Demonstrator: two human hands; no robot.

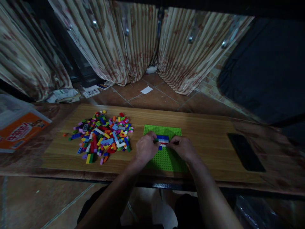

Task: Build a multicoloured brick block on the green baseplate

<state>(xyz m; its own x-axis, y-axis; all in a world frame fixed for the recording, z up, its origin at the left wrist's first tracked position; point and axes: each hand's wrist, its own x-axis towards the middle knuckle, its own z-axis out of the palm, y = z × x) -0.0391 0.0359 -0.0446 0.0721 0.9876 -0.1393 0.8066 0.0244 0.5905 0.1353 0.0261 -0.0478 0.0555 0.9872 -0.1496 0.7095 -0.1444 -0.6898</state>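
Bare forearms (211,187) cross the wood-grained table (207,127); the left hand (147,146) and right hand (184,148) pinch opposite ends of a blue, white and red plastic brick build (163,138) over a green studded baseplate (164,162). Pressing both ends evenly should keep its layers squarely aligned.

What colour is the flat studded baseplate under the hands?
The baseplate is lime green, in the head view.
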